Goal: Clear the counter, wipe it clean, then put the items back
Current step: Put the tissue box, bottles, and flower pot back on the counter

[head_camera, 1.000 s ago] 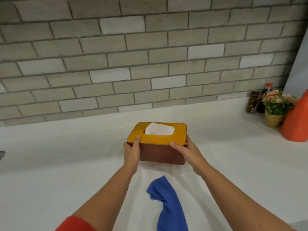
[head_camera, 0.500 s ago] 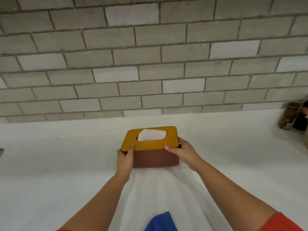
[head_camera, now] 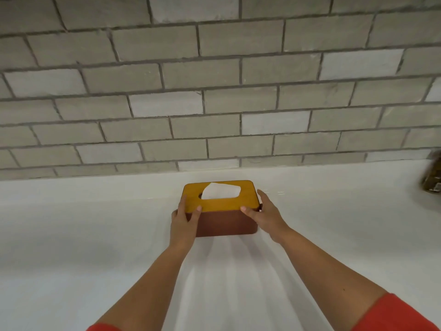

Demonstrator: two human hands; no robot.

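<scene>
One rectangular tissue box (head_camera: 224, 222), brown body under a smooth yellow lid, sits near the back edge of the glossy white counter (head_camera: 95, 235), one white tissue (head_camera: 220, 191) in its slot. Two hands clasp its ends, left hand (head_camera: 183, 223) and right hand (head_camera: 267, 216), thumbs on the lid. One blurred jar (head_camera: 432, 180) stands at the counter's right edge.

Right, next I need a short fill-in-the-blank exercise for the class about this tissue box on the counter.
1. The left hand and right hand grip the tissue box, so ____ hands hold it.
2. From the slot in its lid pokes a white ____.
3. The counter beneath it is ____ in colour.
4. Both sleeves are ____.
Missing words: two, tissue, white, red.
</scene>
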